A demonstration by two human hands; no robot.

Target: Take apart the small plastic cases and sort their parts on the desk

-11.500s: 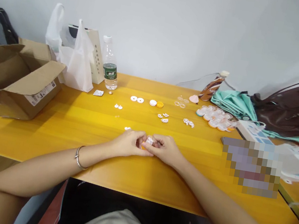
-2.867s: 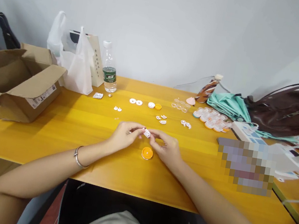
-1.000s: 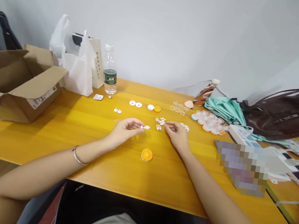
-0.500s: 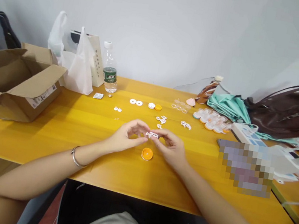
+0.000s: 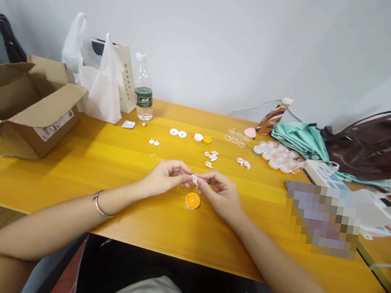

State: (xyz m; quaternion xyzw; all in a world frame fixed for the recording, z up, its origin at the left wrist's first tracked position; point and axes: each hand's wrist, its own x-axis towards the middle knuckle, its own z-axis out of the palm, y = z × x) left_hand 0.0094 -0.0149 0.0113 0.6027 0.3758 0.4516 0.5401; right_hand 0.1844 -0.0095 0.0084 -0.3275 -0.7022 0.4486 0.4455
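Note:
Between the fingertips of my left hand [image 5: 168, 178] and my right hand [image 5: 220, 190] is a small white plastic piece [image 5: 195, 180]. Both hands pinch it, and the fingers cover most of its shape. Just below them on the table sits a round orange cup-like part [image 5: 193, 200] with a pale lower rim. Beyond my fingers lie several white cut-out plastic pieces [image 5: 212, 156], with a second group of similar pieces [image 5: 243, 163] further right.
White discs [image 5: 178, 133] and an orange ring [image 5: 207, 140] lie farther back. An open cardboard box [image 5: 54, 118], white bag [image 5: 104, 96] and water bottle [image 5: 144, 95] stand left. To the right are clear-topped containers [image 5: 278, 158], a brown bottle [image 5: 274, 117] and a pixelated flat object [image 5: 318, 219].
The white piece has been turned between my fingers, and less of it shows now. My left fingers have closed in nearer to the right ones. The orange part stays in place.

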